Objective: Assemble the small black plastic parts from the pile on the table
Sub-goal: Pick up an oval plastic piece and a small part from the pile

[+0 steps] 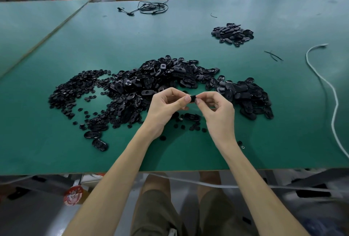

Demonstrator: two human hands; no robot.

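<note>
A big pile of black oval plastic shells (170,78) spreads across the middle of the green table (188,152). To its left lies a heap of small round black pieces (75,92). My left hand (166,107) and my right hand (215,109) meet above the near edge of the pile. Both pinch one small black part (192,98) between thumbs and fingertips. Most of that part is hidden by my fingers. Loose round pieces (194,127) lie scattered on the table under my hands.
A smaller heap of black oval parts (233,34) sits at the back right. A white cord (328,88) runs along the right side. A tangle of black cable (151,8) lies at the far edge. Thin black ties (273,56) lie near the cord.
</note>
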